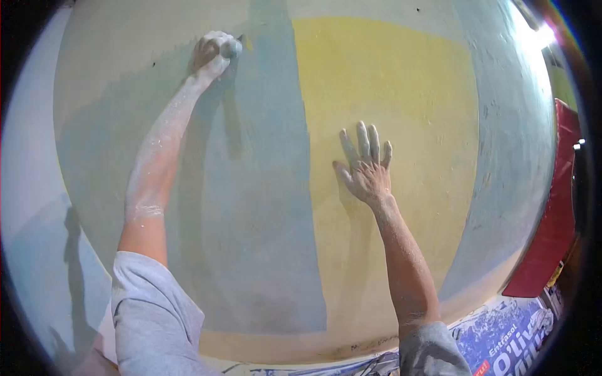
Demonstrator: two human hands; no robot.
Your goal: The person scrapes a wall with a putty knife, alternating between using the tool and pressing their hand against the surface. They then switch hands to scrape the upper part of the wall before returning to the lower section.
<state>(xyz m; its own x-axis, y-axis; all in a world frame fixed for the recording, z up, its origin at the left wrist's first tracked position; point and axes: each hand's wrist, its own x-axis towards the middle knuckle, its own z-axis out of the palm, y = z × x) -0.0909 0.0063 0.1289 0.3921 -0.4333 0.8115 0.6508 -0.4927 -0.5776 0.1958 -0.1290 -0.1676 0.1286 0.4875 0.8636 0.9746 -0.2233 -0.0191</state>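
My left hand (213,51) is raised high on the painted wall (251,188), its fingers closed around a small object with a rounded grey end (231,49). Most of that object is hidden in the fist, so its kind cannot be made out. Whitish dust coats the hand and forearm. Lower and to the right, my right hand (369,175) is spread out against the yellow painted area (389,81), holding nothing. Its fingertips are dusty too. A grey-blue painted band lies between the two hands, with a small yellow mark beside the left fist.
A dark red padded panel (549,213) stands along the right side. At the lower right lies a blue printed banner (501,338) with white lettering. A bright lamp (544,36) shines at the upper right. A pale adjoining wall (31,188) borders the left.
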